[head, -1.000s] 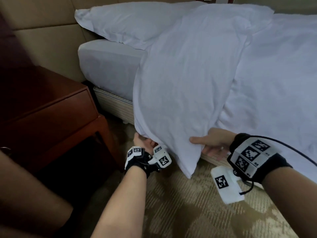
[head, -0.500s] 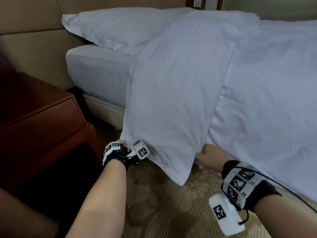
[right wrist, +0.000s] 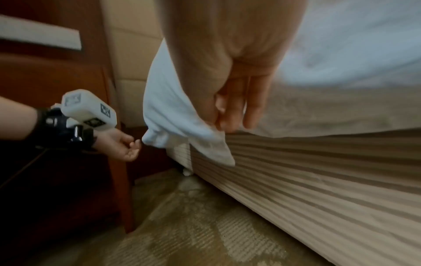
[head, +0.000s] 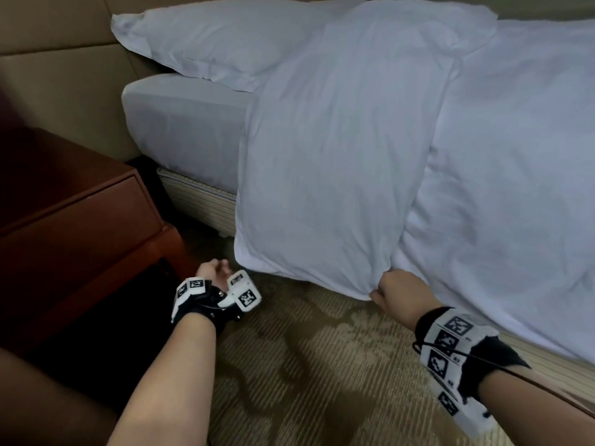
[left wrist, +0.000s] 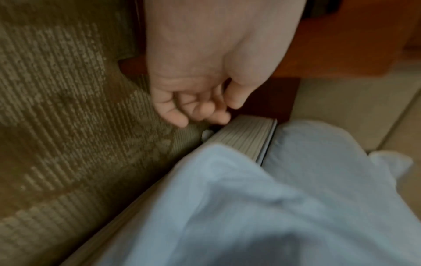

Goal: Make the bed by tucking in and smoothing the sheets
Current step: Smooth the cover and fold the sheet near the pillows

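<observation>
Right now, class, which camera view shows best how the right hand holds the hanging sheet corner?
The right wrist view: the right hand visibly pinches the sheet corner. The head view shows only the hand's back; the left wrist view shows no right hand.

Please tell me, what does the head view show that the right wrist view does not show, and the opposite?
Only the head view shows the pillow at the headboard and the top of the bed. Only the right wrist view shows the right hand from below, its thumb and fingers pinching the hanging sheet by its corner, with the striped bed base beneath. Both show the left hand holding nothing, near the sheet's other corner, the wooden nightstand and the carpet.
</observation>
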A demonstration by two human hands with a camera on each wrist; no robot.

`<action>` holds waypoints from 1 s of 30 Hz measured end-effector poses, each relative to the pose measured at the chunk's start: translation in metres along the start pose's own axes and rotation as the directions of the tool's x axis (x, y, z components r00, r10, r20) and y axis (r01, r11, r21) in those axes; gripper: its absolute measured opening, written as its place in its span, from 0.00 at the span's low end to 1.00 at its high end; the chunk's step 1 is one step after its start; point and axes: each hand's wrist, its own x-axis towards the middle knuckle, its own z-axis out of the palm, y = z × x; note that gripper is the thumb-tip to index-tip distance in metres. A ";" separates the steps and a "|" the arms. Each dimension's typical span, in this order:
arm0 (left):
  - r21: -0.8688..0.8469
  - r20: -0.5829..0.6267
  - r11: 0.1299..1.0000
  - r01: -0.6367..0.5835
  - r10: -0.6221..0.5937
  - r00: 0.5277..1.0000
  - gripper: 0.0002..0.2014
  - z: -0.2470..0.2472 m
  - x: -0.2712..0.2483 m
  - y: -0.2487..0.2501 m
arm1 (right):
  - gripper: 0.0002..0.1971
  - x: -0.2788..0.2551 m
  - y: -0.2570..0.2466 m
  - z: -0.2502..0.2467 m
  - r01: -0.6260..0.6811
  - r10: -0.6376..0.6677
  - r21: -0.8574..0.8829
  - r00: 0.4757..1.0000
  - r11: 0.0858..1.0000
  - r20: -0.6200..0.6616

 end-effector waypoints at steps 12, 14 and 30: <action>0.339 -0.115 0.937 -0.082 0.128 0.985 0.28 0.022 -0.051 -0.011 | 0.14 0.001 0.004 -0.003 0.078 -0.078 0.019 0.997 0.997 0.023; 0.582 -0.077 0.801 -0.143 0.229 0.970 0.38 0.033 -0.068 -0.010 | 0.15 -0.002 0.008 -0.003 0.070 -0.071 0.070 0.997 0.995 0.008; 0.381 -0.080 0.879 -0.286 0.340 0.937 0.13 0.118 -0.157 0.080 | 0.15 -0.018 0.007 -0.162 -0.070 0.161 0.934 0.987 0.350 0.014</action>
